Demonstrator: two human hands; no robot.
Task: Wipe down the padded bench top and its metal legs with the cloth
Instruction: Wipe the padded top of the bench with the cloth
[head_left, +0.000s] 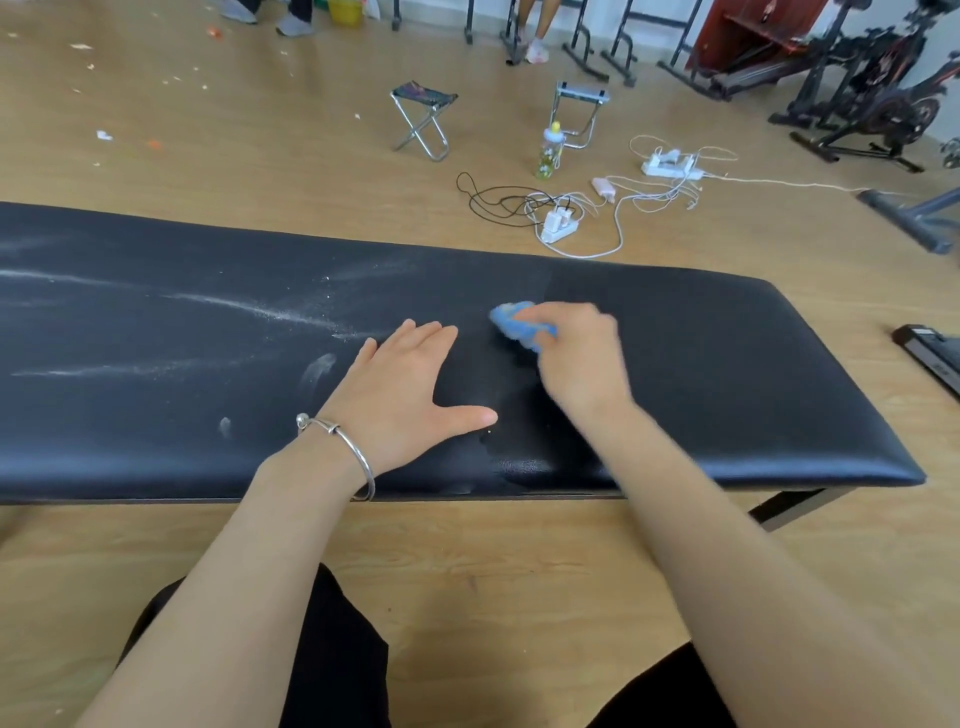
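Note:
A long black padded bench top (727, 374) stretches across the view, streaked with white dust (270, 312) on its left half. My right hand (576, 358) grips a bunched blue cloth (514, 322) and presses it on the pad near the middle; the hand is blurred. My left hand (410, 389) lies flat on the pad just left of the cloth, fingers spread, a silver bangle on the wrist. One metal leg (795, 506) shows under the bench's right end.
Beyond the bench on the wooden floor lie power strips with tangled cables (561, 218), a bottle (550, 153), and two small folding stools (423, 119). Exercise bikes (883, 93) stand at the far right. A dark flat object (930, 353) lies at the right edge. My knees are below.

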